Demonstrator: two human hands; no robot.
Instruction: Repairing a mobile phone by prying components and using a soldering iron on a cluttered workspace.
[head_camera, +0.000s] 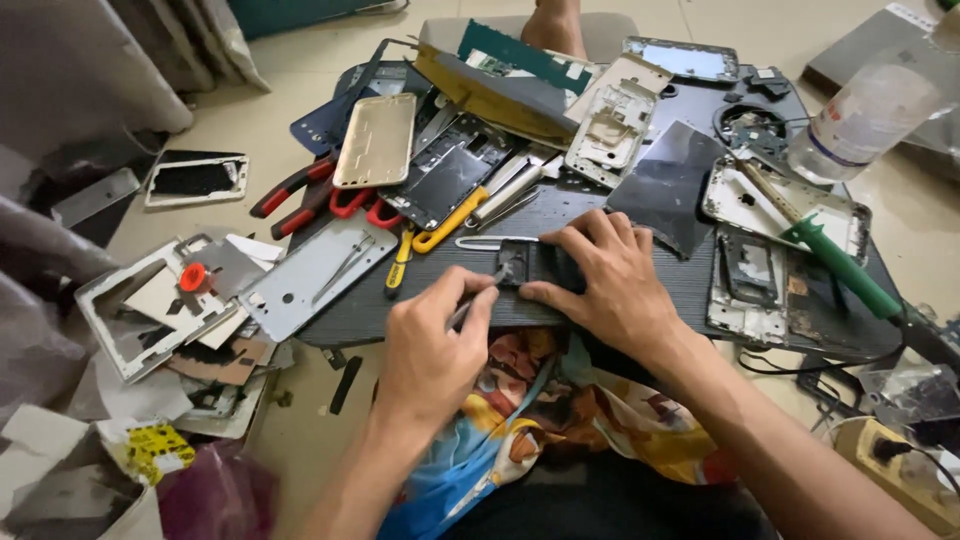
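Head view, looking down: nearest, the left hand (430, 345) pinches a thin metal tool (478, 298) between thumb and curled fingers, its tip aimed at a small dark phone part (535, 265) just ahead of the fingertips. The right hand (610, 285) lies beside it, fingers spread and pressed down on that part, thumb along its near edge, pinning it to the dark work mat (400, 310). Under both wrists a colourful printed cloth (545, 400) covers the lap.

Just beyond the right fingertips rests a dark glass panel (668, 185), tilted. Beyond the left fingertips lie a yellow-handled tool (450, 222) and red-handled pliers (300, 192), with a grey metal back plate (315, 275) to the left of them. Off to the right of the right hand, a green-handled screwdriver (835, 262) lies across a white phone frame (785, 205).

Farther out, a gold phone back cover (375, 140) and more stripped frames are heaped together, and a clear plastic bottle (875, 110) stands at the far right. A bare foot (553, 25) shows at the top edge.
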